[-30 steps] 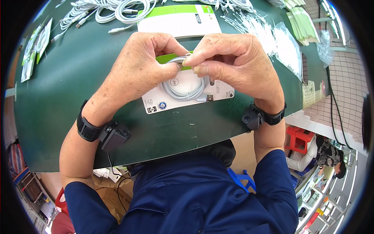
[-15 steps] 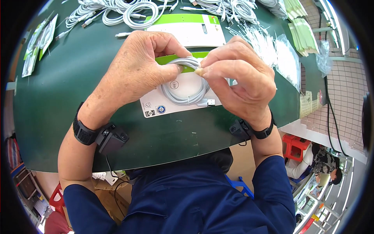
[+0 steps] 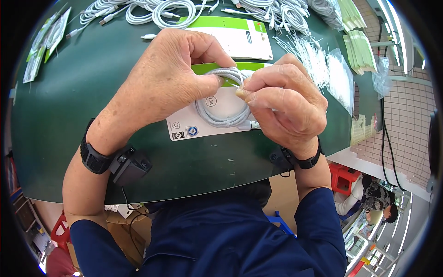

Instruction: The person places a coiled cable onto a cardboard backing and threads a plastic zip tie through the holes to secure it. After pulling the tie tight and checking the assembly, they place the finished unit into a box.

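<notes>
The left hand (image 3: 170, 76) pinched a coiled grey braided cable (image 3: 214, 120) over a green-and-white card (image 3: 227, 99); the right hand (image 3: 291, 101) pinched a thin white tie (image 3: 241, 81).

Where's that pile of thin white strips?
Upper right in the head view: the strips lie on the green table beyond the right hand, beside a clear bag.

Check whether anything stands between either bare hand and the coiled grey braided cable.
Nothing visible does: the left hand touches the coiled grey braided cable directly, the right hand is at its upper right, and the white-and-green card lies beneath.
</notes>
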`<action>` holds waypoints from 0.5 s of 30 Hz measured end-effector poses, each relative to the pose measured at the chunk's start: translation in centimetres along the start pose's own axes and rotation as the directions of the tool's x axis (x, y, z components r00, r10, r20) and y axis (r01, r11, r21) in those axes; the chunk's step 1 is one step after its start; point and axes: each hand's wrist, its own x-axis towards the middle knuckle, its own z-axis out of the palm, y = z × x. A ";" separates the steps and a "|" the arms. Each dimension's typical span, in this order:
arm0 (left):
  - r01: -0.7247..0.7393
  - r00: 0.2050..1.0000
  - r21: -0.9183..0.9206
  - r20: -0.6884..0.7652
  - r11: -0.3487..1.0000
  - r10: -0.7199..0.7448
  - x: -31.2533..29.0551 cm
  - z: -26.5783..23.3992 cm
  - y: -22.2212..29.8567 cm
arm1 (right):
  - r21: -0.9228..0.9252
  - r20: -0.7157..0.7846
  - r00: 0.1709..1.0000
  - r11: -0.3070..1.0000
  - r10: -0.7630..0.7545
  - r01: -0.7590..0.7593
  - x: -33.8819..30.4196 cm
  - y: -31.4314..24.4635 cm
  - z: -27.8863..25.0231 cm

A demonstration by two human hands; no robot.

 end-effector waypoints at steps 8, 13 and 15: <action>-0.027 1.000 0.018 -0.013 0.999 0.027 -0.1 0.1 -0.2 | -0.021 0.015 1.000 0.999 -0.027 0.027 -0.2 0.2 0.4; 0.009 1.000 0.009 -0.003 1.000 -0.009 0.0 0.2 -0.1 | -0.035 0.066 0.998 0.999 0.023 -0.021 -0.2 0.3 0.8; 0.024 1.000 0.009 0.007 1.000 -0.024 0.0 0.4 -0.2 | -0.042 0.086 0.995 0.998 0.042 -0.038 -0.2 0.4 0.7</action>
